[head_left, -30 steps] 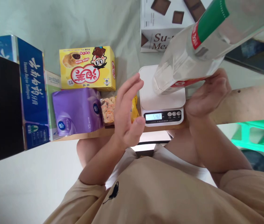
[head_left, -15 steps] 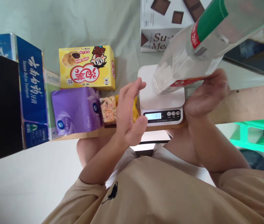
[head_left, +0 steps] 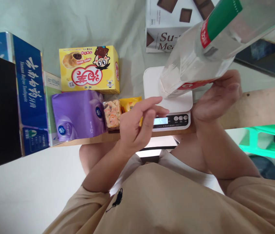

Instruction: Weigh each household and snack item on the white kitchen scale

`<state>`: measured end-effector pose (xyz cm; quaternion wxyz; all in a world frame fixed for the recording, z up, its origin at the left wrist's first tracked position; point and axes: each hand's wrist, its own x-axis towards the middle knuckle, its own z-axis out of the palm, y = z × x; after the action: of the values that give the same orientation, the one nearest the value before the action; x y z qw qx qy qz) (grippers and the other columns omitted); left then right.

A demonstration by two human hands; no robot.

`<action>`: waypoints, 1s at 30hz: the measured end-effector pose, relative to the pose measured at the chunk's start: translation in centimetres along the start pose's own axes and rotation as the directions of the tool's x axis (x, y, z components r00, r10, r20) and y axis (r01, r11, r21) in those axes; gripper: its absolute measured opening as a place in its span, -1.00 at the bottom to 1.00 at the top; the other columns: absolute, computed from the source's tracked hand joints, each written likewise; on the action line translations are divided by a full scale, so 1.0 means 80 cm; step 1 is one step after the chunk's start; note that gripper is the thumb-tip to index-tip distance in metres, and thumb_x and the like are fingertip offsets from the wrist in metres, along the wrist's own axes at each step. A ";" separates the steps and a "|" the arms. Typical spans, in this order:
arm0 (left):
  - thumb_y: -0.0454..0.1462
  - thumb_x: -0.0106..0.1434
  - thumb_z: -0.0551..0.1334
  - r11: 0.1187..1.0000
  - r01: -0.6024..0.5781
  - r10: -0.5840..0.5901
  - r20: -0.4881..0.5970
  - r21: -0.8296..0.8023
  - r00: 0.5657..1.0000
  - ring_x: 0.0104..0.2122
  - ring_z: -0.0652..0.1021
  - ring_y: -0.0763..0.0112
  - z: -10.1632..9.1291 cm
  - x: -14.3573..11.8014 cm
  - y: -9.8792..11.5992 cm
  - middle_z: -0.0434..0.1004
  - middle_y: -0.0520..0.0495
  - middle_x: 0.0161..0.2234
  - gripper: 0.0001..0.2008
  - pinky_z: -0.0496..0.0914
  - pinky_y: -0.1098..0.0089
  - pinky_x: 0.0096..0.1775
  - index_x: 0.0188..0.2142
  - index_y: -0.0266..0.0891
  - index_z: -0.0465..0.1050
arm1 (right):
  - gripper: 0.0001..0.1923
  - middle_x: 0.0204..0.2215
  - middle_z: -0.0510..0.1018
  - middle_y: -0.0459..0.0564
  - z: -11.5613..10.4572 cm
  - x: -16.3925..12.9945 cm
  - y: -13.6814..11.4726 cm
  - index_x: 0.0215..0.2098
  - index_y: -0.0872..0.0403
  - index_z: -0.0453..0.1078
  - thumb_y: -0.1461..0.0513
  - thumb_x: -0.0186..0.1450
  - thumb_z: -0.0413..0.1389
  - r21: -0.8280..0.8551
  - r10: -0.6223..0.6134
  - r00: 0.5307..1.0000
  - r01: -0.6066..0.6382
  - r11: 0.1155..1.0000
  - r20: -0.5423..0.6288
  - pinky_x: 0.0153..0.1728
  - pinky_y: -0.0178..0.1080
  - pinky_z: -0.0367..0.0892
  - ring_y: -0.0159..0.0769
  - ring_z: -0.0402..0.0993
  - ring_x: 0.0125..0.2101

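At the wooden table's near edge (head_left: 266,104), the bare left hand (head_left: 134,125) partly hides the small yellow plastic packet (head_left: 130,103). The large transparent plastic bottle (head_left: 215,48) is cut off at upper right.

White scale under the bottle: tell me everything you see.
The white, plastic-looking scale lies flat at the table's wooden edge. Its rounded-corner platform bears the clear bottle. The black panel on its near side has round buttons and a lit display showing 540, any decimal point unclear. The left hand hides its near-left corner; the right hand is beside. Hand contact is unclear.
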<state>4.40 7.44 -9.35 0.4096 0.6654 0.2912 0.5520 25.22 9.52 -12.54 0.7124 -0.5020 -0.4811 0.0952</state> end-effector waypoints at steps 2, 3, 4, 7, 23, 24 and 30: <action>-0.33 0.59 0.07 0.999 -0.017 0.018 -0.030 0.045 0.999 -0.41 0.64 0.56 0.000 0.005 0.003 0.68 -0.01 -0.19 -0.71 0.53 0.48 -0.40 0.08 -0.04 0.55 | -0.49 -0.45 0.40 -0.10 0.001 0.000 0.000 -0.37 0.06 0.49 -0.07 0.52 -0.04 0.014 0.005 1.000 -0.005 1.000 -0.009 -0.22 -0.14 0.32 -0.33 0.42 -0.34; -0.36 0.57 0.07 0.996 -0.045 0.049 -0.048 0.079 0.998 -0.41 0.62 0.55 -0.001 0.007 0.004 0.65 -0.03 -0.19 -0.72 0.51 0.48 -0.42 -0.02 -0.08 0.56 | -0.50 -0.45 0.41 -0.10 0.002 0.000 -0.001 -0.37 0.06 0.49 -0.06 0.52 -0.04 0.021 0.011 1.000 -0.010 1.000 -0.010 -0.21 -0.13 0.32 -0.33 0.42 -0.34; -0.40 0.53 0.10 0.990 -0.080 0.087 -0.056 0.120 0.995 -0.39 0.60 0.53 -0.002 0.009 0.005 0.62 -0.05 -0.19 -0.75 0.50 0.47 -0.42 -0.13 -0.13 0.54 | -0.50 -0.45 0.43 -0.10 0.003 0.001 -0.001 -0.38 0.06 0.49 -0.06 0.51 -0.03 0.030 0.014 1.000 -0.013 0.999 -0.014 -0.21 -0.13 0.32 -0.33 0.41 -0.35; -0.48 0.41 0.15 0.976 -0.130 0.139 -0.040 0.173 0.989 -0.39 0.53 0.50 -0.006 0.011 0.006 0.53 -0.03 -0.35 -0.73 0.45 0.45 -0.40 -0.42 -0.22 0.36 | -0.50 -0.45 0.43 -0.10 0.004 0.002 -0.004 -0.39 0.05 0.49 -0.07 0.50 -0.02 0.021 0.001 1.000 -0.001 1.000 -0.023 -0.20 -0.12 0.34 -0.34 0.40 -0.37; -0.42 0.48 0.14 0.976 -0.066 0.078 -0.054 0.207 0.995 -0.34 0.54 0.44 -0.002 0.016 0.022 0.51 -0.06 -0.33 -0.71 0.45 0.38 -0.34 -0.40 -0.19 0.41 | -0.60 -0.17 0.41 -0.12 0.021 0.017 -0.031 -0.14 -0.08 0.44 -0.19 0.40 0.12 0.074 -0.064 0.998 0.064 0.995 -0.008 -0.17 -0.16 0.42 -0.39 0.49 -0.20; -0.44 0.46 0.13 0.983 -0.076 0.083 -0.033 0.166 0.996 -0.37 0.52 0.46 -0.002 0.015 0.025 0.48 -0.03 -0.38 -0.70 0.42 0.40 -0.35 -0.44 -0.21 0.35 | -0.61 -0.11 0.41 -0.13 0.022 0.016 -0.035 -0.09 -0.12 0.44 -0.20 0.40 0.12 0.085 -0.059 0.998 0.058 0.995 0.016 -0.13 -0.16 0.45 -0.39 0.51 -0.16; -0.34 0.52 0.10 0.998 0.054 -0.056 -0.040 -0.036 0.998 -0.47 0.42 0.49 0.008 0.011 0.041 0.44 0.04 -0.46 -0.76 0.33 0.37 -0.40 -0.33 -0.18 0.39 | -0.38 0.20 0.31 -0.15 0.026 0.008 -0.045 0.22 -0.31 0.34 -0.26 0.28 0.22 0.081 -0.038 0.970 0.019 0.997 0.239 0.30 0.11 0.46 -0.14 0.48 0.25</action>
<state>5.02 6.40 -6.08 0.4300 0.6386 0.3081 0.5589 22.65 9.51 -9.15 0.6694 -0.4516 -0.5666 0.1639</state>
